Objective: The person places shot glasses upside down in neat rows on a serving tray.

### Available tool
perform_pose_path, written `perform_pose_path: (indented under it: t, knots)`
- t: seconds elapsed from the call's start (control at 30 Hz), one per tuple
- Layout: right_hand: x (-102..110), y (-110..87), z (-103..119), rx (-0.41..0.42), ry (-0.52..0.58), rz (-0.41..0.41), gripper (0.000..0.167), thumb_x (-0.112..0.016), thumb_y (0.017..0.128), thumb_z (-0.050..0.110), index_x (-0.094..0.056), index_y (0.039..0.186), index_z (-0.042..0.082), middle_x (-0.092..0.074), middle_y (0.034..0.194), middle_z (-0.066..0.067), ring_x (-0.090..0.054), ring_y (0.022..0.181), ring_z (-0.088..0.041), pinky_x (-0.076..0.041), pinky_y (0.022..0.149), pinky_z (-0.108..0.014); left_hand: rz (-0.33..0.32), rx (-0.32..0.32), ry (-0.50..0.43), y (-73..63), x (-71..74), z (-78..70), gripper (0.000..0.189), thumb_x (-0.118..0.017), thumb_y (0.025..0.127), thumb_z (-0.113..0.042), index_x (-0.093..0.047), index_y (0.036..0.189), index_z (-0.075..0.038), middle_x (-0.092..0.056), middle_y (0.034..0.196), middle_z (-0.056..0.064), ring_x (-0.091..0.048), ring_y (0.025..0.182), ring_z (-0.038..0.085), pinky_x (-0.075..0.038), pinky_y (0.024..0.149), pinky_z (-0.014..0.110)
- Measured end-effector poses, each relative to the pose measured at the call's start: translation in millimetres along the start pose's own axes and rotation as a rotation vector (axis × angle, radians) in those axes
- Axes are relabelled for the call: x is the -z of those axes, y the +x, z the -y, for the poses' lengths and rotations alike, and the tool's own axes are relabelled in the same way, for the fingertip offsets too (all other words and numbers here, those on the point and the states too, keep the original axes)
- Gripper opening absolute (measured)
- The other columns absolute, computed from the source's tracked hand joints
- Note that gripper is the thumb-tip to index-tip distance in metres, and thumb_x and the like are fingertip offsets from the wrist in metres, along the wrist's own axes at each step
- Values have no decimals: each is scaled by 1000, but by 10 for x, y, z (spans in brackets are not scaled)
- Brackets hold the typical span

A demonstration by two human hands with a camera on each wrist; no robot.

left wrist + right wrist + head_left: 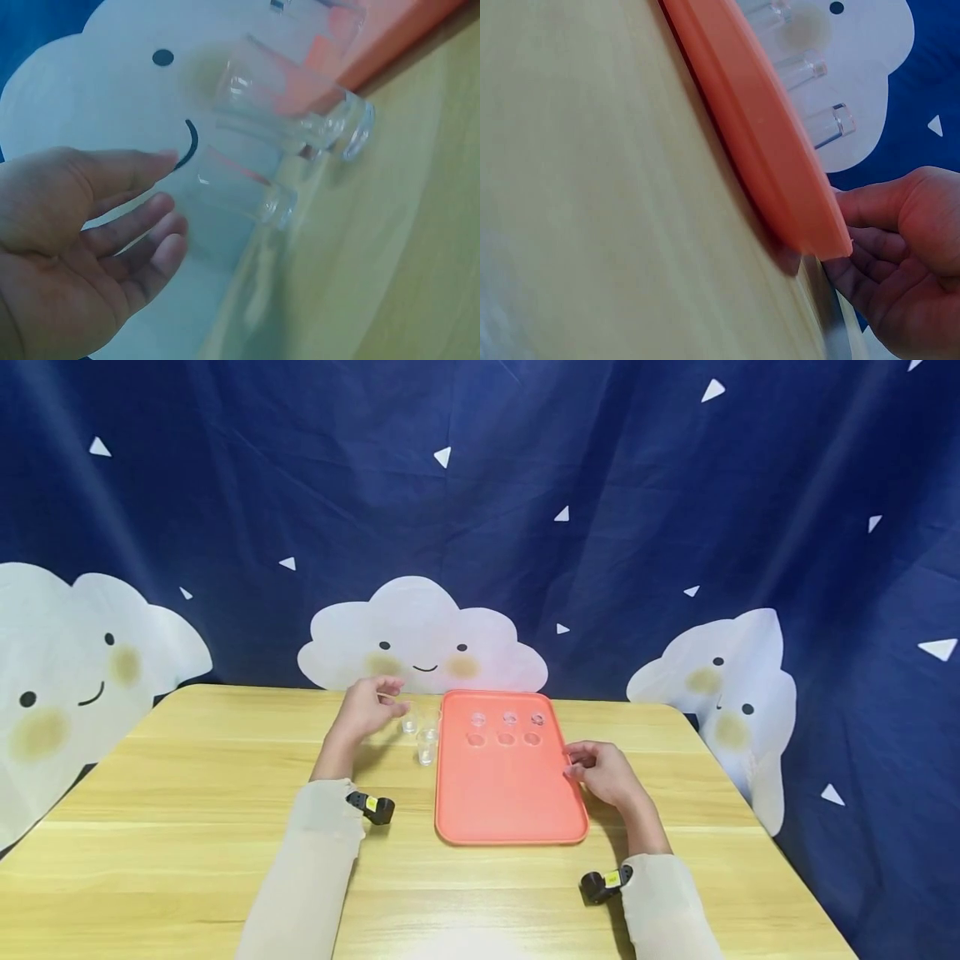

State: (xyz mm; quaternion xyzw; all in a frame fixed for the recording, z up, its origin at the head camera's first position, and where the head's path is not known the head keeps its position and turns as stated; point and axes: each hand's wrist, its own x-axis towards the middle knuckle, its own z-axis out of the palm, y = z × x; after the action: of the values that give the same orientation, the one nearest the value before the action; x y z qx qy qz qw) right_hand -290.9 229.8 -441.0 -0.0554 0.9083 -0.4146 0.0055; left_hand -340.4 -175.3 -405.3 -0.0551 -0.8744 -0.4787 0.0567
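My left hand hovers beside a small clear shot glass on the table, thumb and fingertips apart and holding nothing. In the left wrist view the fingertips are a little short of that glass. Another upright shot glass stands nearer the orange-pink tray. On the tray's far half, three shot glasses stand in a row; the right wrist view shows one with its thick base up. My right hand pinches the tray's right rim, thumb on top and fingers beneath.
The wooden table runs back to a dark blue curtain with white clouds and triangles. The tray lies right of the loose glasses. A black camera is on the left wrist, another on the right.
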Motion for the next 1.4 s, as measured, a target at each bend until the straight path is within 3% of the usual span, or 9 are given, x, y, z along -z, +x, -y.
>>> perform_pose_path:
  t: [0.13,0.47,0.8,1.03,1.4]
  knots:
    - [6,6,5,-2,-4,-1,33,-70,92,-1,-68,125,-2,-72,102,-10,-66,92,-22,-56,77,-33,56,7,10,-2,4,60,54,-75,91,-10,-56,140,2,-59,136,26,-60,120,39,-49,104,49]
    - [14,10,8,-6,-7,-2,33,-70,92,-1,-68,125,-1,-73,102,-9,-65,92,-22,-56,77,-33,111,42,29,19,-68,163,55,-74,92,-10,-54,142,1,-58,138,24,-60,122,42,-48,105,51]
    - [29,9,36,-9,-2,-5,33,-70,92,-1,-68,125,-1,-72,103,-9,-65,92,-22,-55,77,-33,104,32,63,33,-132,207,52,-74,91,-13,-58,138,2,-62,130,24,-59,120,41,-51,100,50]
    - [-2,-3,7,-20,4,0,33,-69,92,-2,-68,125,-2,-72,102,-8,-65,91,-21,-56,78,-33,108,11,119,29,-184,275,43,-76,90,-15,-64,127,3,-65,120,23,-61,114,39,-51,97,50]
    - [-1,-3,22,-17,1,-1,33,-70,92,-2,-68,124,-3,-72,101,-10,-65,91,-22,-56,77,-32,87,26,132,22,-174,257,34,-76,90,-16,-68,118,1,-66,110,18,-61,101,32,-54,85,44]
